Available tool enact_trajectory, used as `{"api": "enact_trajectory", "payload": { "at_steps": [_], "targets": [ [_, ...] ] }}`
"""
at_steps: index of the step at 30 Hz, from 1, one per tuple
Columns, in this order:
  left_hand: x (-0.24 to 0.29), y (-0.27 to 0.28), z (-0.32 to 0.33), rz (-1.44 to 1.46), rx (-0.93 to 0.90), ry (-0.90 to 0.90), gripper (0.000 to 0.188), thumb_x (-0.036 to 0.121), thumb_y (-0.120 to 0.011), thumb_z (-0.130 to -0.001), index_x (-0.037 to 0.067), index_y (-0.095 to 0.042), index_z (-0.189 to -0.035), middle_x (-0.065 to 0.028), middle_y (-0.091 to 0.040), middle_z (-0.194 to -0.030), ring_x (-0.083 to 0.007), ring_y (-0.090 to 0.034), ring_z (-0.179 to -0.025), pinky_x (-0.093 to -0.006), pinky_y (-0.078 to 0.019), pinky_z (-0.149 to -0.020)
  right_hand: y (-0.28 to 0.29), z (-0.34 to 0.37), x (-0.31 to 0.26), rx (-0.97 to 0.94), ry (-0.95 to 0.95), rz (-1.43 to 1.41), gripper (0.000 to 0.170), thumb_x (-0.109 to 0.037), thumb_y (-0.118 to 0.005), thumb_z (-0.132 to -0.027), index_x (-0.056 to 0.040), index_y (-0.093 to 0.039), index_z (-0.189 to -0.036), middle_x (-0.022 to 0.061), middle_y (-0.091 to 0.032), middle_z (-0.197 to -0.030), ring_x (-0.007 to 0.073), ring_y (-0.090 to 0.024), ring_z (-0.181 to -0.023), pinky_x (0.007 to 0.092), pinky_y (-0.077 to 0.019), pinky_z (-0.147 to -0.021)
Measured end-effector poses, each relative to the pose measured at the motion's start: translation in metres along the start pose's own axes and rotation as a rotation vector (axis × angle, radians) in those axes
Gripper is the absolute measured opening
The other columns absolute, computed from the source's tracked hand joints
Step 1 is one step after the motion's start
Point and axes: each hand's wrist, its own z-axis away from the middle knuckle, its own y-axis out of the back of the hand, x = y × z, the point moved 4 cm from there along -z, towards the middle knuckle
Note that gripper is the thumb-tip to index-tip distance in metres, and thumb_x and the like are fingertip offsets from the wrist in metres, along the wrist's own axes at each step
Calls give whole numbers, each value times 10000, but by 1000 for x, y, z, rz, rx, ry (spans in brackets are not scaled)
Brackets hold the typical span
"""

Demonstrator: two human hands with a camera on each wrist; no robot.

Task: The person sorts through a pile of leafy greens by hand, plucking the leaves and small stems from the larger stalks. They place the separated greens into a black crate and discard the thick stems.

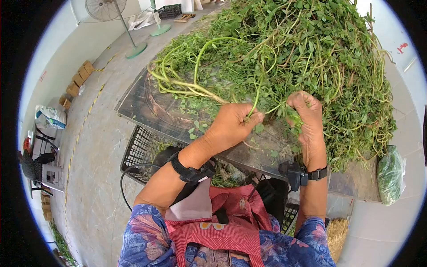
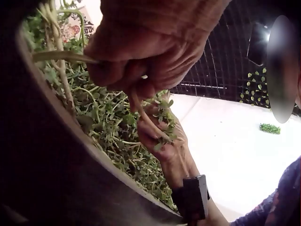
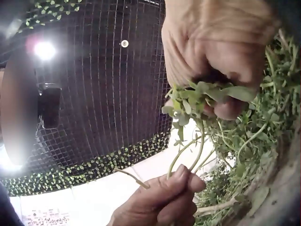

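Observation:
Green plant stems [image 1: 209, 92] run through my left hand [image 1: 232, 126], which grips them between thumb and fingers over the near edge of a dark wooden table [image 1: 138, 100]. To its right, my right hand [image 1: 307, 115] curls its fingers round a leafy sprig [image 3: 195, 99]. Thin stems [image 3: 200, 146] stretch between the two hands in the right wrist view. Behind both hands rises a big heap of leafy greens [image 1: 307, 53] with long stems. From the left wrist, a stalk [image 2: 146, 120] shows below the left hand's fingers, close to the right hand's leaves.
A bag of greens [image 1: 390, 175] sits at the table's right corner. Below the table is a black plastic crate [image 1: 138, 147] with plant bits inside. A standing fan [image 1: 135, 50] and several cardboard boxes [image 1: 78, 80] are on the floor to the left.

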Motion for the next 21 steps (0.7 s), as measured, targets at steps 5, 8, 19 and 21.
{"api": "enact_trajectory", "payload": {
  "at_steps": [5, 8, 19, 21],
  "targets": [
    [6, -3, 2, -228, -69, -37, 236, 219, -573, -877, 3, -591, -782, -159, -520, -590, -219, -488, -504, -335, -408, -511, -11, 2, -19, -76, 157, 485, 173, -149, -660, -804, -7, -681, -900, 43, -663, -833, 95, -571, -757, 240, -453, -735],
    [9, -5, 3, -241, -52, -81, 264, 238, -576, -874, -1, -571, -761, -179, -494, -588, -293, -459, -504, -350, -396, -504, -18, 2, -8, -195, 135, 593, 202, -97, -642, -798, -3, -672, -974, 43, -673, -882, 84, -578, -798, 244, -461, -755],
    [8, -6, 2, 170, -89, 0, 153, 174, -660, -821, 33, -609, -789, 30, -515, -594, -44, -435, -546, -223, -350, -491, -18, 0, 6, -186, 123, 621, 188, -110, -644, -808, 19, -666, -943, 36, -668, -808, 64, -564, -751, 231, -458, -699],
    [6, -7, 3, 330, -98, 61, 128, 157, -671, -814, 41, -618, -799, 75, -504, -618, -1, -420, -580, -194, -339, -498, -17, -1, 6, -169, 121, 612, 184, -107, -644, -808, 19, -667, -940, 31, -666, -801, 60, -559, -746, 228, -456, -694]
  ]
}}
